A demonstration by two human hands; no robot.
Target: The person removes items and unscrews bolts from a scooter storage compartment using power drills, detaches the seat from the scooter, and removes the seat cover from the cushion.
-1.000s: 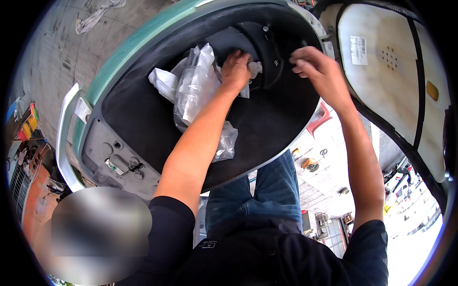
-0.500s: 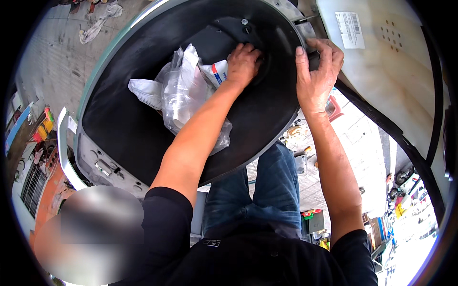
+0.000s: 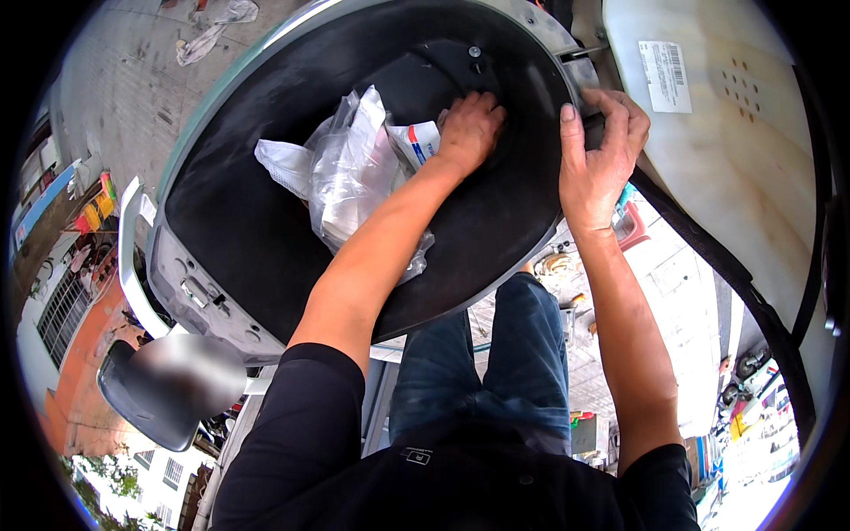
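Keeping the right hand [image 3: 605, 150] steady on the rim [image 3: 542, 26] should help the left hand [image 3: 474, 131] work in the black bin [image 3: 496, 212]; the right hand is half open there; the left fingers bend, but I can't tell what they hold. The clear bag [image 3: 345, 190] sits in the bin by the left arm; a second ago the right hand was off the rim.

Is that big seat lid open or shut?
Open: the seat lid stands off to the right with its pale underside showing, and the black compartment is uncovered, with a clear plastic bag visible inside.
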